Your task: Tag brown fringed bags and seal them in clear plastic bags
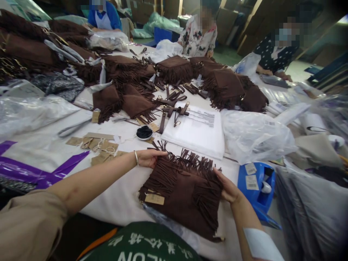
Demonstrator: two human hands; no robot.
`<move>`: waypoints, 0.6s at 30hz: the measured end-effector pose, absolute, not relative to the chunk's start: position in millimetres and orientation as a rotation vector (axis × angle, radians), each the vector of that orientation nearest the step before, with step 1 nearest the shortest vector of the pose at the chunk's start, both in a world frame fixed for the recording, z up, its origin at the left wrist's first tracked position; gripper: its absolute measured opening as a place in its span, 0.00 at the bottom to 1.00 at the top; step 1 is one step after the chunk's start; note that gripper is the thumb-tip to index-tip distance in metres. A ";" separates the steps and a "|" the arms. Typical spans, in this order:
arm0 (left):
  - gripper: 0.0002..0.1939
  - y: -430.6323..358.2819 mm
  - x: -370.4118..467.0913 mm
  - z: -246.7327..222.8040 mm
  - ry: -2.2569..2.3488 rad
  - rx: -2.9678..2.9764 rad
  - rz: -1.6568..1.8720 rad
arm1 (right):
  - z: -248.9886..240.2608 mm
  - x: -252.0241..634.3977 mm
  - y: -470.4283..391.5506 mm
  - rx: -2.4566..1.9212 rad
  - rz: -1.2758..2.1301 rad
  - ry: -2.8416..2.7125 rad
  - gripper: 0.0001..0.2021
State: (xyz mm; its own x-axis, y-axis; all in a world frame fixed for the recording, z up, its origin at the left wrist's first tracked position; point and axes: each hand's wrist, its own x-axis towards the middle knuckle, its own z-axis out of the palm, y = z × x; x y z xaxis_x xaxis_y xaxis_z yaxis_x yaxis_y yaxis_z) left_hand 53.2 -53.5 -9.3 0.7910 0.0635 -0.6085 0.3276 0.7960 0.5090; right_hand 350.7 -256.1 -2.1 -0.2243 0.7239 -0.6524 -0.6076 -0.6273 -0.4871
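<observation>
A brown fringed bag (pixel 185 192) lies nearest me on the white-covered table, its fringe edge turned away from me. My left hand (pixel 150 158) grips its upper left corner, the fingers partly under the fringe. At the upper right edge, my right hand (pixel 227 185) holds the bag between thumb and fingers. A tan tag (pixel 154 198) rests on the bag's lower left part. Beyond the bag are a stack of white printed bags (pixel 194 130), a small dish of black cords (pixel 144 132) and several brown paper tags (pixel 106 148).
A blue tape dispenser (pixel 256 186) stands right of my right hand. Clear plastic bags (pixel 255 136) lie behind it. Brown fringed bags (pixel 225 88) and straps (pixel 174 98) are heaped across the table. Purple tape (pixel 69 163) is at left. Three people are at the far side.
</observation>
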 end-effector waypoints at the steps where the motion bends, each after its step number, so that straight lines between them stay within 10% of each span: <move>1: 0.16 -47.6 61.1 -11.5 0.623 0.630 -0.188 | -3.4 350.7 -247.4 -1.102 1.994 -0.165 0.23; 18: 0.23 -55.2 112.2 12.6 0.302 1.348 -0.217 | 14.7 351.3 -202.4 -1.456 1.720 -1.040 0.25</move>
